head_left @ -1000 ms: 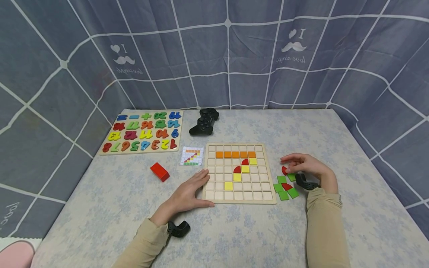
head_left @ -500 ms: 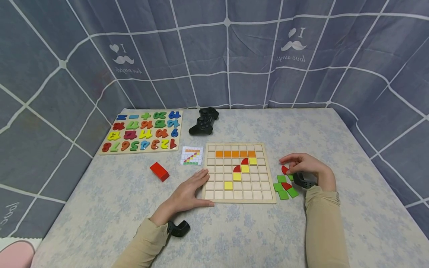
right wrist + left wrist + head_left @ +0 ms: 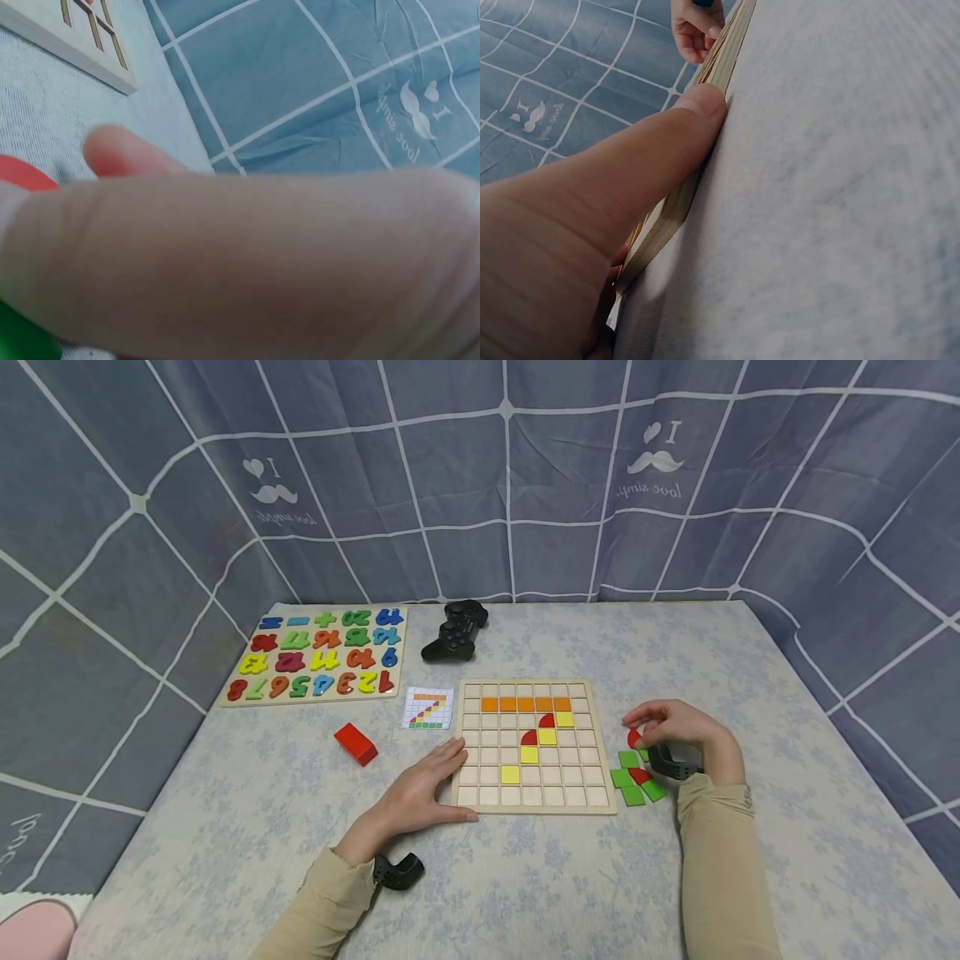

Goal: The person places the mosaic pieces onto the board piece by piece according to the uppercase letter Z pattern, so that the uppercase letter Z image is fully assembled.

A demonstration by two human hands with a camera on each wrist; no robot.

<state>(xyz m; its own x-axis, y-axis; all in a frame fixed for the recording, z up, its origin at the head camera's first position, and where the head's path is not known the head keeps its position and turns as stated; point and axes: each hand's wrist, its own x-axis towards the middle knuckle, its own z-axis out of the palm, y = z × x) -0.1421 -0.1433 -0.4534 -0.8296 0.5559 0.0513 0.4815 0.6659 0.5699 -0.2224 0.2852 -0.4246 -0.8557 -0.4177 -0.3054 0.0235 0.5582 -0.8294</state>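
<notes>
Board (image 3: 540, 811) meets spread left grip (image 3: 420, 789); right grip (image 3: 678, 724) touches red piece (image 3: 633, 737).

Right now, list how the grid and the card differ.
The grid is larger, the card much smaller.
The card shows a green row at the bottom; the grid's bottom row has no green pieces.
The left hand touches the grid, while neither hand touches the card.
Both show an orange row near the top, with red and yellow shapes below.

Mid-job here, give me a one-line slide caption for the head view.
Left hand against a wooden grid board, right hand at a red piece beside loose green tiles.
</notes>
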